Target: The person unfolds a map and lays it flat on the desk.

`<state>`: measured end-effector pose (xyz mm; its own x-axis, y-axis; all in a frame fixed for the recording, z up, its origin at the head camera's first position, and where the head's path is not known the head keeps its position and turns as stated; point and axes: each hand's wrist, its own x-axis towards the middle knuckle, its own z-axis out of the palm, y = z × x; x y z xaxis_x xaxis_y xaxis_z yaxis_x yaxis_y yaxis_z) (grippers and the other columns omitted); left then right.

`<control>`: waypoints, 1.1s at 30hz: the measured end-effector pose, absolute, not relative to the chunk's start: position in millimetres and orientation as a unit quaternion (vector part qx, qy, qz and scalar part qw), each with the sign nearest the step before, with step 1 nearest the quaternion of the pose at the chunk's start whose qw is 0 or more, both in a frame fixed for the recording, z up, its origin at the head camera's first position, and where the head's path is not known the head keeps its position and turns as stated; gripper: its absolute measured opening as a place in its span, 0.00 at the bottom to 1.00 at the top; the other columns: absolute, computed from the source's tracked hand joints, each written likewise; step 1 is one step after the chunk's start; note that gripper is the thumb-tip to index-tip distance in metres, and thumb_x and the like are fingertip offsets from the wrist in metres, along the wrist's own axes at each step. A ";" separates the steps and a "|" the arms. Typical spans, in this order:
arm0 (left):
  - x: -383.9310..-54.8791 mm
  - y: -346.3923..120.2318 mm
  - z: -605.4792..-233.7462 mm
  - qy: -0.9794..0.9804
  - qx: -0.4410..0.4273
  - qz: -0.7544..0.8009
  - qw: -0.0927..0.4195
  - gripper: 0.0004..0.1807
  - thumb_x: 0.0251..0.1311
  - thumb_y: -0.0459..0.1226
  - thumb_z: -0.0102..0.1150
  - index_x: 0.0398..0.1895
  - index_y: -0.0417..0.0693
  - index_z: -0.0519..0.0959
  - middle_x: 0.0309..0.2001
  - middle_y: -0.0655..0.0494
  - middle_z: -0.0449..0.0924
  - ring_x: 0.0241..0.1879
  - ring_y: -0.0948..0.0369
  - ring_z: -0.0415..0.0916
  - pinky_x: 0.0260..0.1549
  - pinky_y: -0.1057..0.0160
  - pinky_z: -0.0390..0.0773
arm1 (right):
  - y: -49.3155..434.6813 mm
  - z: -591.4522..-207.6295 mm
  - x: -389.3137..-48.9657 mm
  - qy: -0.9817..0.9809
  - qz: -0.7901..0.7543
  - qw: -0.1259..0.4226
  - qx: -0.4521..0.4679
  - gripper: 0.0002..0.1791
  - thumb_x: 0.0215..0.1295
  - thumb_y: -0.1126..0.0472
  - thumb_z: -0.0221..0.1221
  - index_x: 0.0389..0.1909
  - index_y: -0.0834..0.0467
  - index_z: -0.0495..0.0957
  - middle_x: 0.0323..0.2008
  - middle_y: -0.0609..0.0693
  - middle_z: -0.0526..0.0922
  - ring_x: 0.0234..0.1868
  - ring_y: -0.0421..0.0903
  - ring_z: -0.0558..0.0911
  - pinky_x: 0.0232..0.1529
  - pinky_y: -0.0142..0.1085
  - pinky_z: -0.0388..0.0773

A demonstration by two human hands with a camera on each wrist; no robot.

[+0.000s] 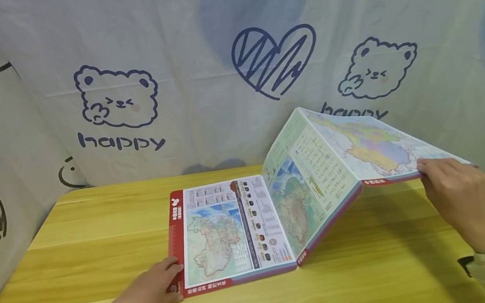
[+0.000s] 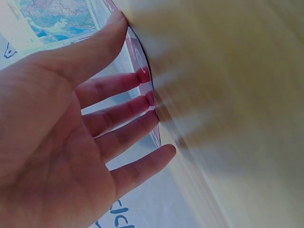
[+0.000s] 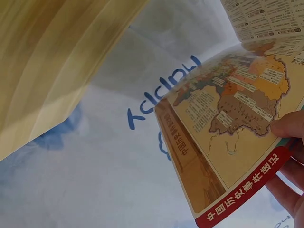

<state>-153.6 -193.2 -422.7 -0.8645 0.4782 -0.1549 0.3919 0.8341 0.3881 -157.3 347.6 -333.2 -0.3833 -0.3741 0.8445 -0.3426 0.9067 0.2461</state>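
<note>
A folding map (image 1: 217, 242) with several hinged panels stands partly unfolded on the wooden table. Its red-edged left panel lies flat, while the middle panels rise in a peak to the right. My left hand (image 1: 143, 296) touches the left edge near the front corner. In the left wrist view, the fairly straight fingers of that hand (image 2: 61, 128) meet the red edge. With thumb and fingers, my right hand (image 1: 462, 199) pinches the front edge of the raised right panel (image 1: 377, 144). The right wrist view shows this panel's underside (image 3: 228, 128), printed with a brown and orange map.
The yellow wooden table (image 1: 69, 247) extends around the map. Behind it hangs a pale cloth (image 1: 194, 100) with bear drawings, hearts and the word "happy". More cloth runs along the left and right sides.
</note>
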 end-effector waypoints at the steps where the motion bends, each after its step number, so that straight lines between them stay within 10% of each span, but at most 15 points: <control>1: -153.7 -194.3 -422.3 0.950 0.229 0.174 0.125 0.32 0.55 0.40 0.68 0.60 0.31 0.72 0.63 0.33 0.65 0.61 0.37 0.65 0.55 0.39 0.69 | 348.8 -333.5 -157.2 -0.835 -0.020 0.506 0.215 0.08 0.53 0.73 0.62 0.35 0.70 0.79 0.31 0.65 0.84 0.28 0.64 0.82 0.16 0.53 0.74; 23: -160.9 -219.8 -420.3 0.952 0.213 0.182 0.127 0.32 0.50 0.39 0.72 0.57 0.34 0.75 0.61 0.35 0.68 0.58 0.38 0.67 0.54 0.38 0.69 | 361.3 -347.0 -155.8 -0.857 -0.032 0.471 0.208 0.11 0.47 0.75 0.64 0.35 0.71 0.79 0.31 0.67 0.83 0.28 0.66 0.81 0.17 0.53 0.75; 33: -162.4 -226.8 -418.7 0.952 0.220 0.176 0.120 0.32 0.49 0.39 0.73 0.55 0.32 0.75 0.60 0.32 0.68 0.59 0.36 0.66 0.54 0.38 0.69 | 371.7 -360.0 -157.3 -0.837 -0.019 0.504 0.213 0.16 0.69 0.63 0.46 0.31 0.69 0.78 0.27 0.65 0.83 0.25 0.64 0.80 0.13 0.53 0.70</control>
